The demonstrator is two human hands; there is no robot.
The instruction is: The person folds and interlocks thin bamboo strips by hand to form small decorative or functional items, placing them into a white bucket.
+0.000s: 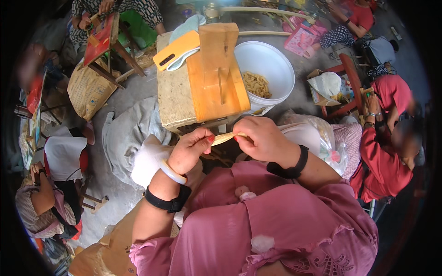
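Note:
Between my two hands, just above my lap, a pale yellow strip of dried plant fibre [223, 138] is stretched nearly level. My left hand [192, 146] pinches one end between thumb and fingers. The other end is gripped by my right hand [263, 138], its fingers curled in. Directly beyond them stands a small wooden bench [176, 100] carrying a wooden board [207, 107] with an upright wooden block [218, 45]. A white plastic bucket [276, 65] beside the bench holds short, pale yellow rolled pieces [255, 84].
An orange phone [178, 50] lies with a cloth [188, 26] on the bench's far left. Grey fabric [131, 131] spreads on the floor at left. A clear plastic bag [307, 127] sits by my right knee. Co-workers sit on both sides, one in a red top [383, 169] close by.

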